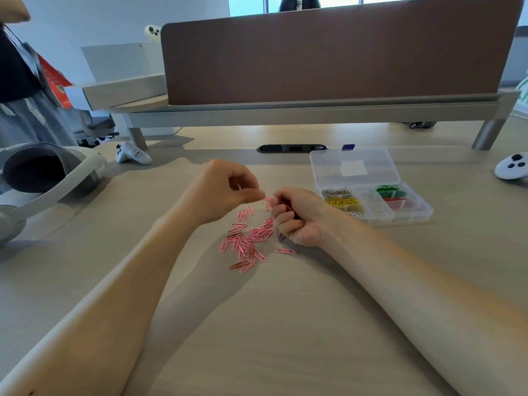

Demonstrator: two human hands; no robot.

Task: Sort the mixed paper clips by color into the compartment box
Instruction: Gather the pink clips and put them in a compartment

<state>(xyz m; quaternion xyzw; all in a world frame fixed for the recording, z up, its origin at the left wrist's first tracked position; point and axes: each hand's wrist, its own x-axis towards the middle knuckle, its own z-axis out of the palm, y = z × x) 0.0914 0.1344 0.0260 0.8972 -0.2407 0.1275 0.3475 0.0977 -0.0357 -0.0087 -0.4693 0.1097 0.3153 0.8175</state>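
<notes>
both hands up over the pile of pink paper clips (249, 238) in the middle of the wooden desk (285, 324); left hand (225, 190) raised a little off the surface, fingers curled in, thumb and forefinger pinched together at the tip, whether on a clip cannot be told through the blur; right hand (297, 215) closed into a loose fist, heel resting on the desk, dark red clips (288, 206) poking out between the fingers, so gripping a small bunch; one pink clip showing right between the two hands; loose pink clips scattered below and left of the right fist, a couple of red ones mixed in at the near edge; compartment box (371, 185) lying open off to the right, near the right wrist, lid flat behind it; silver clips (337, 192) and yellow clips (344, 202) in the left cells, green clips (390, 190) and red clips (397, 202) in the right cells, middle cell looking nearly bare; white controller (513, 166) beyond at the right edge.
</notes>
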